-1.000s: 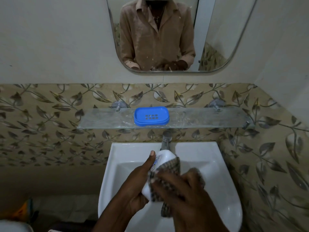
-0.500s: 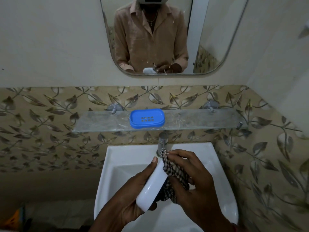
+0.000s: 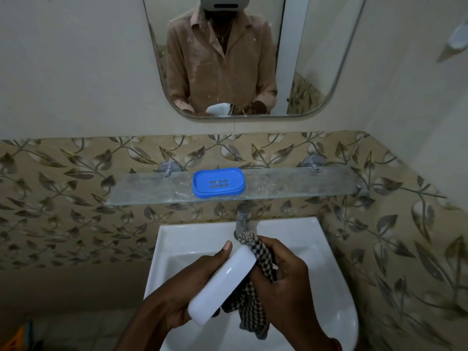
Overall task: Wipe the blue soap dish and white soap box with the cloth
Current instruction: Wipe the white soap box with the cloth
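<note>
Over the white ceramic basin (image 3: 336, 274), the left hand (image 3: 177, 295) grips the white oval plastic soap box (image 3: 221, 282) while the right hand (image 3: 286, 279) clutches the black-and-white checked cloth (image 3: 255, 295) against its underside. Wiping seems underway. The blue perforated plastic soap dish (image 3: 218, 182) sits mid-way along the glass shelf (image 3: 141, 188), apparently awaiting or past its turn.

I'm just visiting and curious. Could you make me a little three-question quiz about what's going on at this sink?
1. True or false: the blue soap dish lies in the sink.
2. Which hand holds the checked cloth? A) left hand B) right hand
3. Fill in: the left hand grips the white ____.

Key
1. False; it sits on the glass shelf.
2. B
3. soap box
</note>
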The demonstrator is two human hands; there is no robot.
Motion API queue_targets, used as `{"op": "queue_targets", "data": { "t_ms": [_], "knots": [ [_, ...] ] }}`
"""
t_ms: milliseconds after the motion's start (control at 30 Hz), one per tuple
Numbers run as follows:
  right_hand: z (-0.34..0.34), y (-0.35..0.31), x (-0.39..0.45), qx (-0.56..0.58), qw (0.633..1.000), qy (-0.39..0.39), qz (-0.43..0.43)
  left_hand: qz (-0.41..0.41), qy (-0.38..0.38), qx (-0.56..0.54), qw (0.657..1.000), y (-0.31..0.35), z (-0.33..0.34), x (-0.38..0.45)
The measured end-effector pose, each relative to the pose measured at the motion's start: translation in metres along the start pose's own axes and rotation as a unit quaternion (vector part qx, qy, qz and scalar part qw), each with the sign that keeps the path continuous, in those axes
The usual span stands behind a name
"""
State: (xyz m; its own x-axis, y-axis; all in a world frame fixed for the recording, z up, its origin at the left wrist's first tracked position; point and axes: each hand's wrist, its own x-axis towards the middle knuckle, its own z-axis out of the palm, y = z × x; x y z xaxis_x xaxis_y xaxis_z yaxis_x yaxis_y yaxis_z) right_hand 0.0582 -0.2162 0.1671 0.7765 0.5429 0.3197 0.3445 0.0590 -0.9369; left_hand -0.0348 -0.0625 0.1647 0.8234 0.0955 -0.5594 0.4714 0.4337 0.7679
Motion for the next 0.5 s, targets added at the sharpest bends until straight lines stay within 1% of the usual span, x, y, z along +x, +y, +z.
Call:
{"op": "queue_targets", "data": {
  "t_ms": [67,133,200,267,300,333,400,500],
  "knots": [
    [0.001,0.001,0.001,-0.036,0.999,0.008,-0.031,0.01,-0.002,0.009,1.0,0.002,-0.001,0.002],
    [0.0,0.004,0.004,-0.092,0.992,0.011,-0.087,0.012,0.013,0.011,1.0,0.001,0.002,0.007],
    [-0.003,0.007,0.006,-0.183,0.971,0.015,-0.154,0.022,0.059,0.021,0.998,-0.004,0.006,0.014],
    [-0.008,0.01,0.01,-0.291,0.935,0.025,-0.201,0.036,0.096,0.023,0.994,-0.008,0.012,0.015],
    [-0.01,0.01,0.011,-0.335,0.916,0.028,-0.217,0.037,0.103,0.012,0.994,-0.012,0.014,0.016],
    [-0.011,0.011,0.011,-0.368,0.9,0.032,-0.231,0.022,0.096,-0.008,0.995,-0.018,0.017,0.016],
    [-0.009,0.012,0.008,-0.394,0.88,0.034,-0.263,0.021,0.08,-0.049,0.995,-0.026,0.027,0.02],
    [0.005,0.013,-0.01,-0.401,0.864,0.012,-0.304,0.09,0.07,-0.141,0.983,-0.016,0.043,0.022]
  ]
}}
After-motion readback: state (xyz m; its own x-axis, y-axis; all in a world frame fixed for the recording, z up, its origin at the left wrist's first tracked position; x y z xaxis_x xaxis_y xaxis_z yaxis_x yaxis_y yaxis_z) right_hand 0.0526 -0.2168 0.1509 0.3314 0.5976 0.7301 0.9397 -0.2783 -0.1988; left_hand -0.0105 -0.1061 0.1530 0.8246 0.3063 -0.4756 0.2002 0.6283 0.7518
